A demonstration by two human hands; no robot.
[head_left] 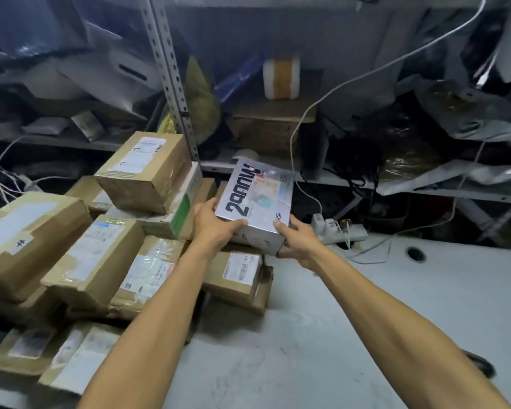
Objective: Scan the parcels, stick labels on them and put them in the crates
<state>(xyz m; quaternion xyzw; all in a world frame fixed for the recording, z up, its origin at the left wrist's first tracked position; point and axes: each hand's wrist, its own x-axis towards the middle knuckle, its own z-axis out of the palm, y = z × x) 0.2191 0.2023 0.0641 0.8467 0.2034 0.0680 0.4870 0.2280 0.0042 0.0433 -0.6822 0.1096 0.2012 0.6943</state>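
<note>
Parcels still piled up on the left, so this looks like early-to-middle of the job at best. Starting from the left edge: a big brown box (27, 234) with a pale patch and a small white sticker carrying one handwritten character, can't make it out for sure. Next to it a cardboard parcel (92, 261) with a washed-out shipping label, and above that a taped box (148, 169) sitting on top of the stack, its label showing a barcode but the print's too small to read. Lower down, a small carton (236, 273) has a white label with a barcode too.

Both hands are on the same thing: the left hand (213, 228) curls round the near left corner of a silvery-white box (257, 196), and the right hand (300, 240) grips its near right corner. It's held up tilted over the edge of the pile, at the back of the grey desk (366, 305). Big dark lettering runs along its top, upside down from here, looks like "2900W" or similar, plus a pale sticker.

No scanner, label roll or crates visible, so my guess is scanning, labelling and crating are all still ahead for this one.
</note>
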